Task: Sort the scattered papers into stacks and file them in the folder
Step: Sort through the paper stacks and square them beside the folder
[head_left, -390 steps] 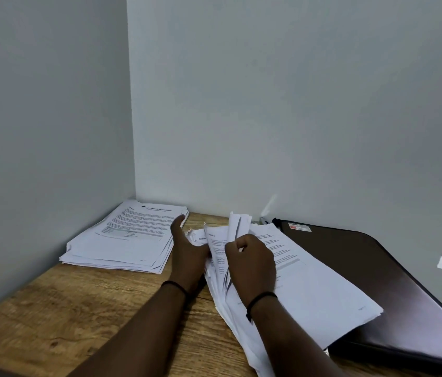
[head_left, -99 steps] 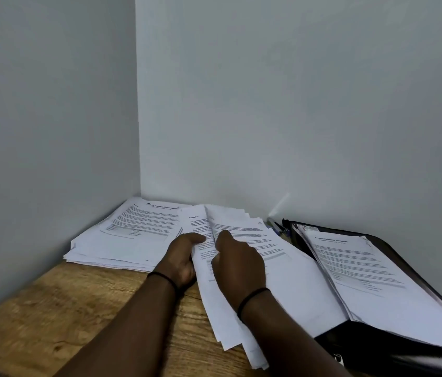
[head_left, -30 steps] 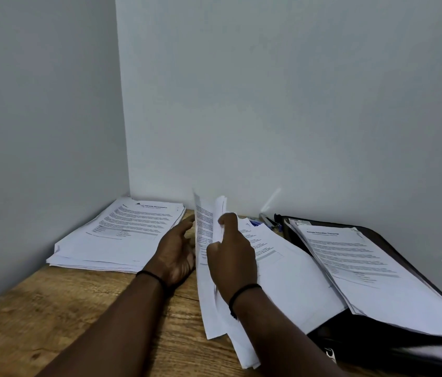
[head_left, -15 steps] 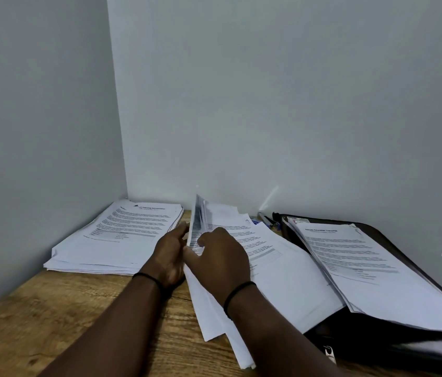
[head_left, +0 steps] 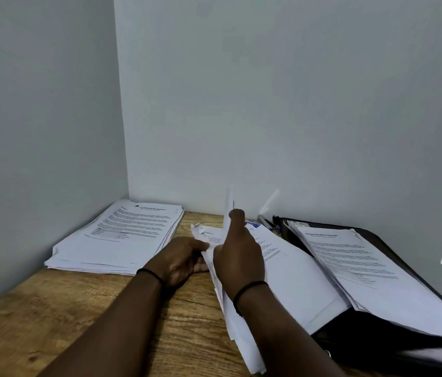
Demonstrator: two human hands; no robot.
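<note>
Three groups of white printed paper on a grained wooden desk [head_left: 51,322]: a squared left stack [head_left: 116,240] in the wall corner, a fanned middle pile [head_left: 296,278] with its long axis running from the near edge toward the wall, and a sheaf [head_left: 358,268] lying in the open black folder [head_left: 377,349]. Right hand [head_left: 239,257] lifts one sheet [head_left: 229,205] nearly upright, seemingly pinched. Left hand [head_left: 182,257] grips the pile's left edge. Two black wristbands.
</note>
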